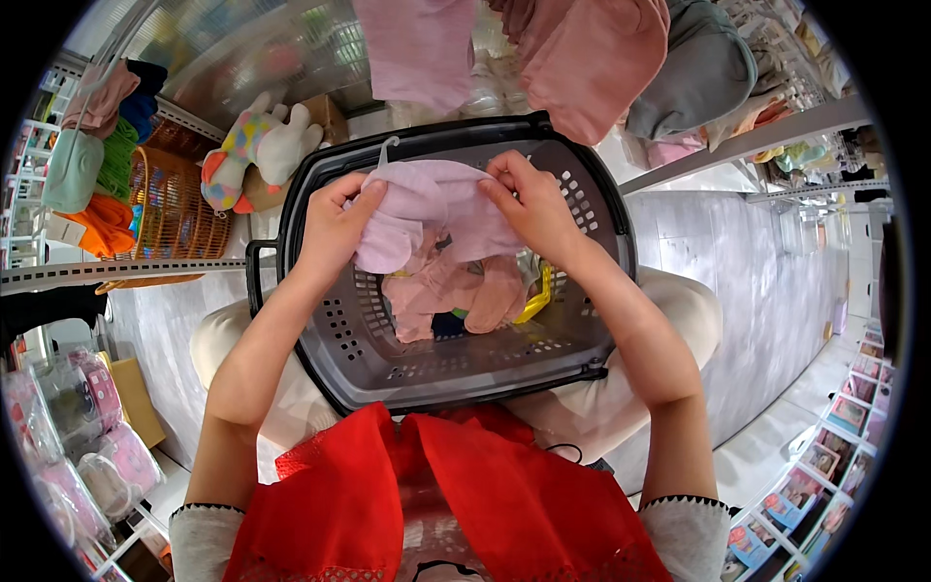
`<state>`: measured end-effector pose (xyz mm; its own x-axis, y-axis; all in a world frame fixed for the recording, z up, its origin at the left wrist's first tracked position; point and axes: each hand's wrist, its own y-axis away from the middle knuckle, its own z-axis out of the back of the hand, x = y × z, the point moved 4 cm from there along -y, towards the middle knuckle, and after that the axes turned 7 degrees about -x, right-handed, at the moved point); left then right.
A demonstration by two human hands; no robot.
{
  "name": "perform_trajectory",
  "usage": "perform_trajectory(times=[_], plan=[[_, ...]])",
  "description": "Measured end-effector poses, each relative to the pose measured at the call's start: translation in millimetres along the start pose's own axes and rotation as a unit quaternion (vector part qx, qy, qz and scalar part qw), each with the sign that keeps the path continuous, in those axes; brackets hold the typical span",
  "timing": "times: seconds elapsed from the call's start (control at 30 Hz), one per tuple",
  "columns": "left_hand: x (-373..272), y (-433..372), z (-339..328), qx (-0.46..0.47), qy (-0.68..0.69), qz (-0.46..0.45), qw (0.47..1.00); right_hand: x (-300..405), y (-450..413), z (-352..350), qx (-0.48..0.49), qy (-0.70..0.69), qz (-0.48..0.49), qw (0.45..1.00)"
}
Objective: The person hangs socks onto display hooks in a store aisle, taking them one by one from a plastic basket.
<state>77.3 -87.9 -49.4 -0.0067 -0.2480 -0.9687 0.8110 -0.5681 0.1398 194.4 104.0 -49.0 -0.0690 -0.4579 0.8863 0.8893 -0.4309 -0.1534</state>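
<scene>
A pale lilac cloth item (465, 204), perhaps socks, is stretched between my two hands over a grey plastic basket (465, 371). My left hand (338, 225) pinches its left end, where one part folds over and hangs down. The upper right edge is held between the thumb and fingers of my right hand (534, 204). A white plastic hook (388, 149) sticks up above the cloth near my left fingers. Pink socks (465, 291) lie in the basket below, beside a yellow plastic piece (537, 298). The cloth hides part of the basket's inside.
Lilac (418, 51), pink (596, 65) and grey fabric items (694, 73) hang beyond the basket. A plush toy (258, 149) and a wicker basket (182, 207) stand at left. A metal shelf rail (749, 145) crosses at right. Packaged goods (109, 465) fill a rack at lower left.
</scene>
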Motion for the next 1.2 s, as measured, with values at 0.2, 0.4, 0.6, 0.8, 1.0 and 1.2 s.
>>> perform_trajectory(times=[0.2, 0.4, 0.6, 0.8, 1.0, 1.2], plan=[[17.2, -1.7, -8.8, 0.076, 0.208, 0.147, 0.964, -16.5, -0.8, -5.7, -0.002, -0.028, 0.001, 1.000], [20.5, 8.7, -28.3, 0.122, 0.308, 0.220, 0.918, -35.3, 7.1, -25.0, 0.080, -0.189, -0.131, 0.970], [27.5, 8.1, -26.7, 0.100, 0.304, 0.222, 0.921, -16.9, 15.0, -37.8, 0.169, -0.287, -0.236, 0.913], [25.1, 17.4, -35.4, 0.088, 0.313, 0.242, 0.914, -20.1, 21.1, -49.4, 0.115, -0.358, -0.252, 0.892], [26.7, 18.3, -30.4, 0.066, 0.163, 0.214, 0.961, -23.6, 13.4, -41.3, 0.100, -0.317, -0.181, 0.926], [40.2, 20.4, -34.0, 0.133, 0.234, 0.336, 0.902, -29.0, 18.5, -49.7, 0.150, -0.275, -0.179, 0.933]])
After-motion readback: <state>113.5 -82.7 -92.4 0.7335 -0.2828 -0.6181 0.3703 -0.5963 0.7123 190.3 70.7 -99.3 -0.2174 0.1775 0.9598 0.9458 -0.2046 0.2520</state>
